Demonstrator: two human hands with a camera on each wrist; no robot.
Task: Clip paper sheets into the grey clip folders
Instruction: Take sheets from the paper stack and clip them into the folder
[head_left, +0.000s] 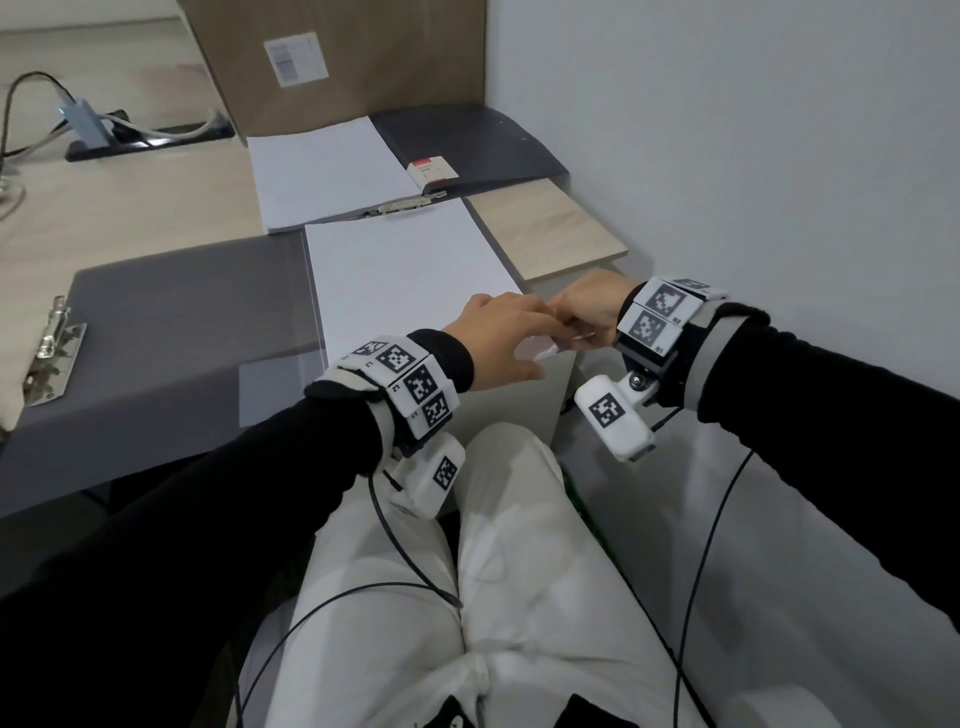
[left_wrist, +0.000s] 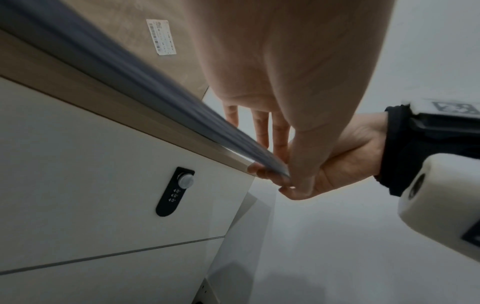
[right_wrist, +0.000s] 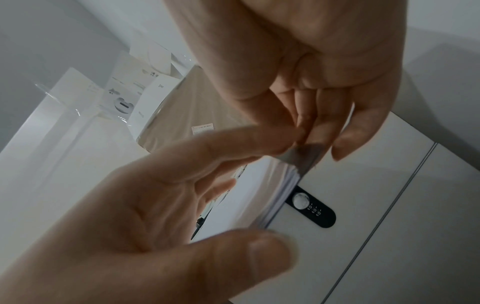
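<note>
An open grey clip folder (head_left: 176, 322) lies on the desk, its metal clip (head_left: 52, 348) at the left edge. A stack of white paper (head_left: 410, 270) lies on its right half. My two hands meet at the stack's near right corner (right_wrist: 306, 156), which hangs past the desk edge. My right hand (head_left: 587, 312) pinches that corner with curled fingers (right_wrist: 303, 123). My left hand (head_left: 498, 343) has straight fingers, and one fingertip (right_wrist: 280, 137) touches the same corner while its thumb (right_wrist: 259, 259) stays apart. A second grey folder (head_left: 467, 145) with paper (head_left: 327, 171) lies behind.
A cardboard box (head_left: 337, 57) stands at the back. A small red and white box (head_left: 431, 174) sits on the rear folder. A power strip with cables (head_left: 104, 135) lies far left. Under the desk is a white cabinet with a dial lock (left_wrist: 176, 193). A wall closes the right side.
</note>
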